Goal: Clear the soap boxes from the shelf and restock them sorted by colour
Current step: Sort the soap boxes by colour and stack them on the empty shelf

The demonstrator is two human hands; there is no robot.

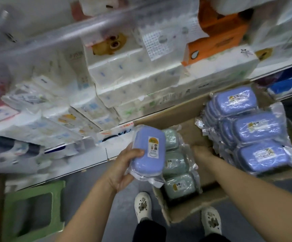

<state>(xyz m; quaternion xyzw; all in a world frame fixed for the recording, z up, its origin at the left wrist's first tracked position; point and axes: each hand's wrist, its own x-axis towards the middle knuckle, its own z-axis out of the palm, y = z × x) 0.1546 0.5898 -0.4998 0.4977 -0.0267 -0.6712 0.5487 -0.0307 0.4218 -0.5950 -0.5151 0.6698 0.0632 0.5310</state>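
Head view: the left hand (124,167) is gripping a periwinkle-blue rounded plastic soap box in clear wrap (148,151), thumb lying across its top face and fingers curling under its lower edge, and is holding it above the left edge of an open brown cardboard carton (190,208) that is sitting on the grey floor (122,205). The right hand (202,151) is reaching down into the carton, its fingers going out of sight behind the wrapped stock, so I cannot tell whether it is open or closed. Inside the carton, three pale green wrapped soap boxes (175,165) are lying in a row along the left side, just beside the held blue box. On the right side, stacks of blue wrapped soap boxes (253,130) are filling the carton up to its rim, three label-up faces showing. Behind the carton, white shelves (82,165) are carrying packs of tissue in white film (129,79). A green plastic stool (31,212) is standing on the floor at lower left. Two white clogs (142,206) are showing near the carton's front edge.
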